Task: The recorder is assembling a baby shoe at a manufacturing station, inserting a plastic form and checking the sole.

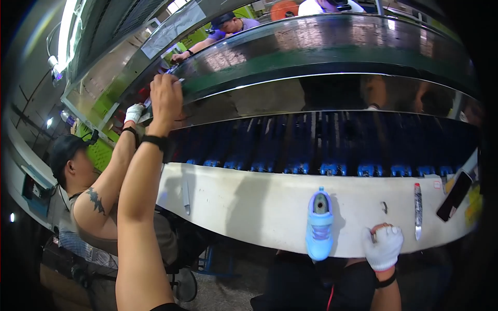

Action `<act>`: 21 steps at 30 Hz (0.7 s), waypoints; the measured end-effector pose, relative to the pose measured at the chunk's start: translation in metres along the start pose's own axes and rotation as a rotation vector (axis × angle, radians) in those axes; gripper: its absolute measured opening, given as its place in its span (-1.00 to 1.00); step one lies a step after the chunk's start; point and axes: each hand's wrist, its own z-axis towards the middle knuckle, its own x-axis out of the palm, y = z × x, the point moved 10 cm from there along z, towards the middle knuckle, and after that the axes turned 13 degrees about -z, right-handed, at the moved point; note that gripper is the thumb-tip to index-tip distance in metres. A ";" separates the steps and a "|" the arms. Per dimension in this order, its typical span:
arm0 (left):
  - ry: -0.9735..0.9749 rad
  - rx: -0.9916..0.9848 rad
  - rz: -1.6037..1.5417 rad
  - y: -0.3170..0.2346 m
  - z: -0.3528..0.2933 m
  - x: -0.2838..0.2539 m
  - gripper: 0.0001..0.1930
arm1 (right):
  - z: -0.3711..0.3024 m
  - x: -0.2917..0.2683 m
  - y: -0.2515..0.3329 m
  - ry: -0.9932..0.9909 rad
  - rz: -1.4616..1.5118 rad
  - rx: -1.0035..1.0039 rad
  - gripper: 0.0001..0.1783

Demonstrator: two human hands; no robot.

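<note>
My bare left hand (166, 101) is stretched far forward to the edge of the raised conveyor. Its fingers are bent and closed; what they grip, if anything, is hidden behind them. My right hand (384, 246), in a white knit glove with some bare fingertips showing, is curled into a loose fist at the front edge of the white worktop (259, 207). No object shows in it. To its left a light blue sneaker (320, 225) lies with its toe toward me, apart from the hand. A knife with a red-topped handle (418, 210) lies to the right.
A dark phone (454, 196) leans at the right end. Near the left end lies a grey blade-like tool (187, 197). Behind the worktop runs a dark slatted trough (290, 140), then the green conveyor (332, 54). A co-worker (98, 207) sits close at left, gloved hand (134, 113) near mine.
</note>
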 end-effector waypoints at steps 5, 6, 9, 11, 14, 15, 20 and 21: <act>-0.004 0.264 -0.522 -0.280 -0.028 -0.050 -0.79 | 0.000 -0.008 0.000 -0.011 0.115 -0.054 -0.47; -0.009 0.333 -0.680 -0.323 -0.050 -0.053 -0.73 | 0.001 -0.023 0.005 -0.110 0.153 -0.092 -0.32; 0.156 0.234 -1.034 -0.434 -0.104 -0.053 -0.64 | -0.011 -0.044 0.006 -0.378 0.240 -0.170 0.05; 0.307 0.163 -1.160 -0.480 -0.145 -0.034 -0.59 | -0.013 -0.048 0.015 -0.414 0.249 -0.253 -0.06; 0.468 0.077 -1.144 -0.476 -0.182 -0.027 -0.45 | 0.000 -0.021 0.043 0.061 0.062 -0.477 -0.39; 0.549 0.040 -1.062 -0.467 -0.195 -0.018 -0.39 | -0.001 -0.012 0.038 0.125 0.108 -0.458 -0.38; 0.762 0.207 -0.905 -0.462 -0.237 -0.011 -0.17 | 0.003 -0.022 0.017 0.072 0.392 -0.363 -0.41; 0.803 0.223 -0.929 -0.460 -0.236 -0.006 -0.12 | 0.002 -0.018 0.014 0.077 0.392 -0.370 -0.41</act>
